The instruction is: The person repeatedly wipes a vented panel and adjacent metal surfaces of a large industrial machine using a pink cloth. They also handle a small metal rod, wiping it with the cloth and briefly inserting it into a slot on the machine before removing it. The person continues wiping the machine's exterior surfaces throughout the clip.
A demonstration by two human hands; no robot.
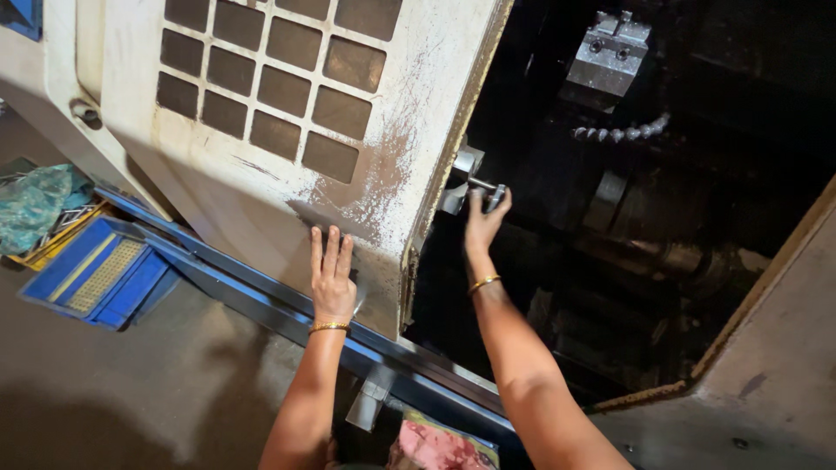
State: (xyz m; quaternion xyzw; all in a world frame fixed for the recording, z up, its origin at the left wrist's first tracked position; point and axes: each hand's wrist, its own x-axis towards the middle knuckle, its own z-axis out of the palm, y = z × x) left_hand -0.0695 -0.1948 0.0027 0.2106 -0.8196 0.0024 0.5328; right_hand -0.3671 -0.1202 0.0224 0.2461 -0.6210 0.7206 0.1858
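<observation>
Pressing flat, fingers together, the left hand [332, 280] lies on the scuffed, off-white machine door [252, 187] with its grid of dark square panes in the upper left of the frame. At centre, the right hand [482, 224] reaches into the dark machine interior, its fingers clamped on a small shiny metal part [489, 191] just beside the door's worn edge. Beyond it a grey metal block [608, 54] and a beaded coolant hose [620, 132] show at upper right, the rest lost in shadow.

Two bare forearms, no sleeves in sight, a thin gold bangle circling the wrist just below the left hand [333, 283], another below the right hand [482, 228], fingers free of rings.
</observation>
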